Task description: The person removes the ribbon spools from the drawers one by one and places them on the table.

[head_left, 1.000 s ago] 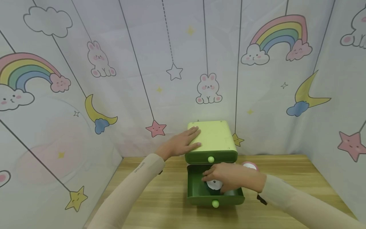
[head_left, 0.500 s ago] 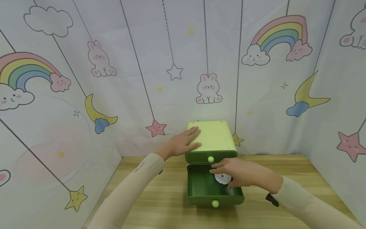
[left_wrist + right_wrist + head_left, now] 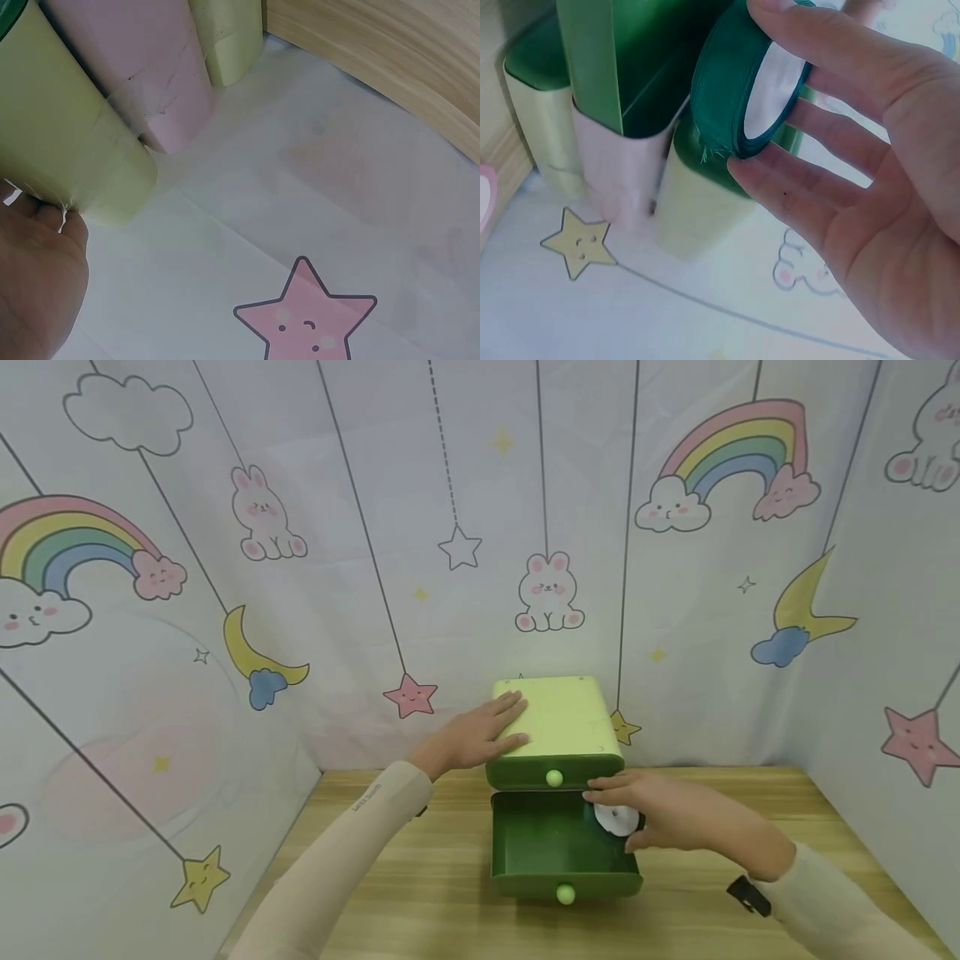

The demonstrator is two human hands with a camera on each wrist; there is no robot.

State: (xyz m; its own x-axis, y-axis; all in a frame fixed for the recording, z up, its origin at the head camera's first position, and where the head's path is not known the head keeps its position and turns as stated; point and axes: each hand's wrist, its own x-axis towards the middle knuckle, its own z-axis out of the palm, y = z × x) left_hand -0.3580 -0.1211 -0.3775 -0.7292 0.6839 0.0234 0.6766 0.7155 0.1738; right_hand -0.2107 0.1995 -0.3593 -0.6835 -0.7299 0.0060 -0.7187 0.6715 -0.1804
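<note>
My right hand (image 3: 675, 814) grips a roll of green ribbon (image 3: 727, 86) with a white core, thumb on one side and fingers on the other. In the head view the roll's white face (image 3: 617, 818) is over the right side of the pulled-out lower drawer (image 3: 536, 839). That dark green drawer belongs to a small cabinet (image 3: 566, 714) with a pale yellow-green top. Flat on the top's left edge rests my left hand (image 3: 476, 735), fingers extended. The left wrist view shows its fingers (image 3: 71, 225) at the cabinet's yellow-green section.
The upper drawer (image 3: 525, 772) is closed, with a round light green knob. A pink-rimmed round thing (image 3: 486, 199) shows partly at the right wrist view's left edge. The wooden table (image 3: 420, 877) meets cartoon-printed cloth walls (image 3: 360, 635) at the back and sides.
My right hand has lifted the ribbon roll from the middle of the lower drawer and moved it right, towards the drawer's right edge. My left hand has stayed on the cabinet top.
</note>
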